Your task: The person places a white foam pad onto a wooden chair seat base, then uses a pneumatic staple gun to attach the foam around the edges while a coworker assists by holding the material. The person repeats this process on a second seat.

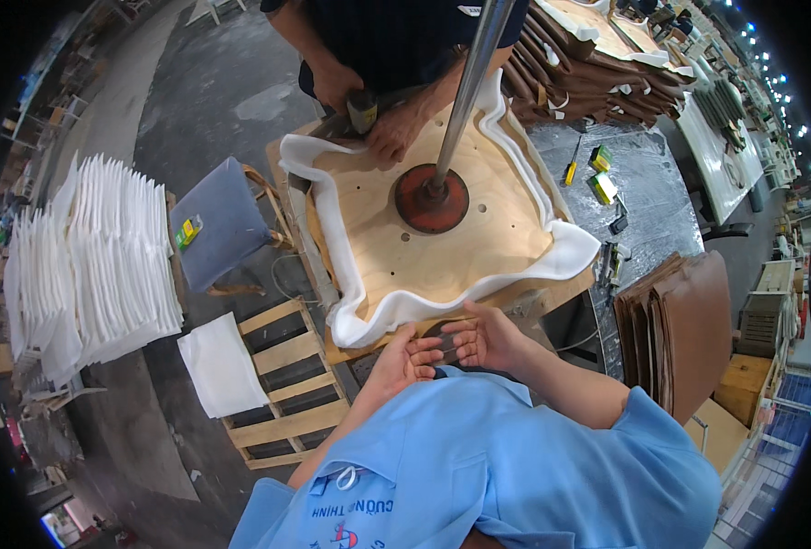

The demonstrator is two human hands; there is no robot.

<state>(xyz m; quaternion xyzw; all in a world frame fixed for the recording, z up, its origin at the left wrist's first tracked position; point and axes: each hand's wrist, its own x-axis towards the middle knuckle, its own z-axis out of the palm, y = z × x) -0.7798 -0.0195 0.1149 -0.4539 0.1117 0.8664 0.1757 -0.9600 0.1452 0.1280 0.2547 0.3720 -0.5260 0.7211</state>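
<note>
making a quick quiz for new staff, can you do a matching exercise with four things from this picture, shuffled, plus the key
1. round plate
2. white padding
3. blue-grey seat
4. left hand

A. bears a small yellow-green box
B. reddish, at the lower end of a metal pole
C. fingers half curled, near the right hand
D. along the wooden panel's edges

Pairs: 1-B, 2-D, 3-A, 4-C

Loosely curled hands [490, 341] near white padding [565, 252] edging a wooden panel [488, 245] under a red disc [414, 199]
</note>
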